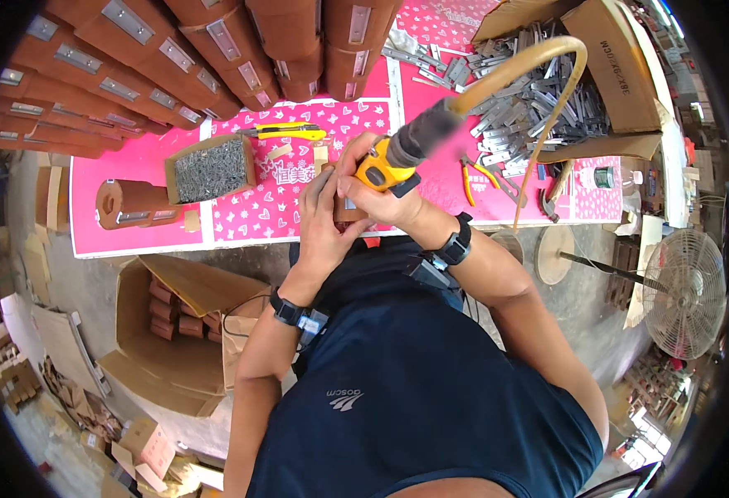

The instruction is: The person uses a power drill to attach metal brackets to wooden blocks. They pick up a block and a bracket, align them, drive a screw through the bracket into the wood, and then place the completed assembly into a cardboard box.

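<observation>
Both hands meet at the front edge of the pink-covered table (248,217). My right hand (387,204) is closed round a yellow and black power driver (377,172); its blurred black end leads to a tan hose (530,68) arching to the right. My left hand (321,222) is closed on a brown piece with a metal plate (349,211), just under the tool. Much of that piece is hidden by my fingers, and the driver's tip does not show. Small tan blocks (320,156) lie just beyond my hands.
Stacked brown rolls with metal plates (215,50) fill the far left. A box of small screws (209,170), a yellow utility knife (290,132), pliers (480,176), a hammer (553,195) and a carton of metal strips (605,137) are on the table. Right stands a fan (685,292).
</observation>
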Demonstrator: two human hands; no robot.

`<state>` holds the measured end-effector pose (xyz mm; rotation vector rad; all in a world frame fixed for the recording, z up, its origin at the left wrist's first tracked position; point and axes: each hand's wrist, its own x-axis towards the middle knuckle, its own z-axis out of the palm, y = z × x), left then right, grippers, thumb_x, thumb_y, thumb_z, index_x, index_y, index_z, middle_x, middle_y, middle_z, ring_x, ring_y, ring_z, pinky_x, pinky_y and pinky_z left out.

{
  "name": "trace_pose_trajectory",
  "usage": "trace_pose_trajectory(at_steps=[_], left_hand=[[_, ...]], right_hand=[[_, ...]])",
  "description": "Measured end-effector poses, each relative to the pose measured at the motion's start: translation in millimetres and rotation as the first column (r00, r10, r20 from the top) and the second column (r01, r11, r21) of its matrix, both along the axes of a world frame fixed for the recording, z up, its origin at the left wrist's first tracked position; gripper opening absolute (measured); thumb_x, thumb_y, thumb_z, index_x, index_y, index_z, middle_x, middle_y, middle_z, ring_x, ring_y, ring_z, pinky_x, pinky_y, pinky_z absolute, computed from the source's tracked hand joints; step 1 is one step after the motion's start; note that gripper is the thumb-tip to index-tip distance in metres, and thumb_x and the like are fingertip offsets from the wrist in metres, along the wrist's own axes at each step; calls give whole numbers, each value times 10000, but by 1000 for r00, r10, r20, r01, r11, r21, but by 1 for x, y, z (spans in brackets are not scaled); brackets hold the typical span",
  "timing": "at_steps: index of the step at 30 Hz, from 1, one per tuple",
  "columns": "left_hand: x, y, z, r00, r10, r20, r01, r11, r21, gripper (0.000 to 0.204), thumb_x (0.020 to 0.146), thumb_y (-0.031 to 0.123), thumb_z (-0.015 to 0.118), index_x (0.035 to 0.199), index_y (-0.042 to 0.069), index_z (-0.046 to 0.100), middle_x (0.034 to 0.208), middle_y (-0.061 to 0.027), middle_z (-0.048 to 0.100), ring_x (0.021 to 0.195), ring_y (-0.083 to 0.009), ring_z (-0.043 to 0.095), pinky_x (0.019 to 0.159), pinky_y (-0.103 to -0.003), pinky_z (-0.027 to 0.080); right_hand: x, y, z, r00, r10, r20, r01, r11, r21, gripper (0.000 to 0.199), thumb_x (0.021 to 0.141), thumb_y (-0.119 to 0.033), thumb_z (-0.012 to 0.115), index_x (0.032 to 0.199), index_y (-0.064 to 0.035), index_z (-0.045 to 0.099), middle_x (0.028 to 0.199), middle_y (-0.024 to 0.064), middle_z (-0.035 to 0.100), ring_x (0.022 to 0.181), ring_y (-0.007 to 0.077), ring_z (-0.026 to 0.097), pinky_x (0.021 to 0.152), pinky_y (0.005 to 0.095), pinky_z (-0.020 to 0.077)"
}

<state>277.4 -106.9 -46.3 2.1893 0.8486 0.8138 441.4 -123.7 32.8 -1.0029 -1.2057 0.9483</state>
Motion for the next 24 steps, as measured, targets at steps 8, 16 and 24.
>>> trace_pose_trajectory(at_steps=[8,16,24], left_hand=[[-8,9,34,999,-35,3,36,997,-65,858,720,240,902,1451,59,492,1469,-188,489,1350,-380,467,1130,-464,409],[-83,128,32,834,539,-116,-524,840,141,301,863,218,765,1091,25,728,1030,-157,712,1019,-339,652,923,-425,510],[-89,161,28,693,287,-662,-298,949,100,208,822,224,763,953,65,792,896,-186,747,882,-378,723,820,-444,565]], right_hand=[[49,-44,19,968,-160,-194,180,979,91,267,855,59,679,1078,-30,564,965,104,661,841,159,657,747,315,559],[82,-89,-37,925,-373,73,374,927,-2,258,854,80,641,1073,-28,559,968,108,644,805,154,647,727,308,556],[74,-89,-41,877,-478,57,480,877,-35,180,799,26,729,945,-32,642,837,25,669,769,104,638,723,280,525]])
